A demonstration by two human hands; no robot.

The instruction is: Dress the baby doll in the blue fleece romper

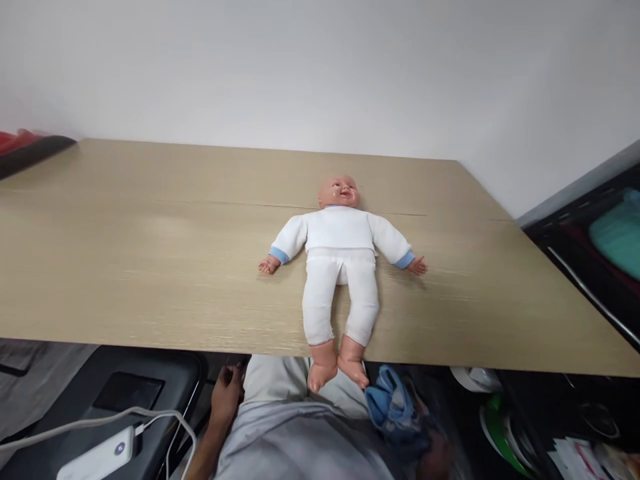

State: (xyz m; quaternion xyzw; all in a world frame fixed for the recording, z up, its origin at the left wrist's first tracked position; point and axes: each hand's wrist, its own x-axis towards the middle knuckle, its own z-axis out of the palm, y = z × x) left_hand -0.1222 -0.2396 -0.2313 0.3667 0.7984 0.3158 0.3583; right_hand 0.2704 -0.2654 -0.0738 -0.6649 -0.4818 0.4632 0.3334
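A baby doll (341,230) lies on its back on the wooden table (150,267), arms spread wide. It has a white top and trousers with blue cuffs, and its bare feet hang past the front edge. Below the table, beside my left thigh, is my left hand (227,390), its fingers loosely curled with a gap to the thumb and nothing visible in them. At the lower right, my right hand (436,457) is dark and blurred, closed on a crumpled blue cloth (393,400) near my right thigh. Its fingers are mostly hidden.
On a black seat (175,373) at the lower left lie a white power bank (100,457) with a cable and a dark flat item (129,391). A green-rimmed round object (500,433) and papers (575,460) sit lower right. A white wall (300,73) rises behind.
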